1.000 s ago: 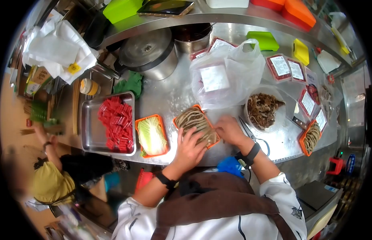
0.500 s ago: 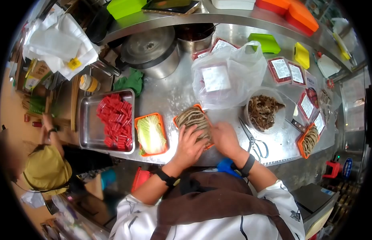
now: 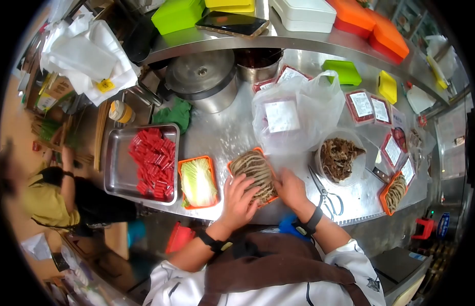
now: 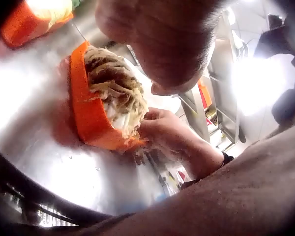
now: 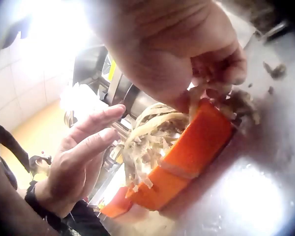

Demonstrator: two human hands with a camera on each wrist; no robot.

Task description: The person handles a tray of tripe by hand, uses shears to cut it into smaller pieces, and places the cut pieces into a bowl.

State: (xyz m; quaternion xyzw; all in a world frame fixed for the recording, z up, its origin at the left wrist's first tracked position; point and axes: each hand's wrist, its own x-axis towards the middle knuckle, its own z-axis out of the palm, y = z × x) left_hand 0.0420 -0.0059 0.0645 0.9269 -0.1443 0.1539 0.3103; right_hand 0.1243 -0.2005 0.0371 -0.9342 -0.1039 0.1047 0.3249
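Observation:
An orange tray (image 4: pixel 86 110) heaped with sliced greyish-brown tripe strips (image 3: pixel 251 166) lies on the steel counter before the person. Over its near left side is the left hand (image 3: pixel 238 199), fingers extended and spread. From the right wrist view, this left hand (image 5: pixel 78 164) appears raised beside the heap, holding nothing. At the tray's right edge, the right hand (image 3: pixel 292 188) has its fingers curled, pinching dark tripe scraps (image 5: pixel 241 103) that hang over the rim. Part of the heap is hidden behind the left fingers.
Left stand a cabbage tray (image 3: pixel 213 171) and a steel pan (image 3: pixel 115 176) of red packets. To the right are scissors (image 3: pixel 324 196), a tub of brown strips (image 3: pixel 341 159), a knife (image 3: pixel 380 174) and another orange tray (image 3: pixel 383 198). A plastic bag (image 3: pixel 319 109) sits behind.
The right hand moved in over the tray's right side, then back to its right edge. The left hand stays over the near left side. The head view has shifted slightly.

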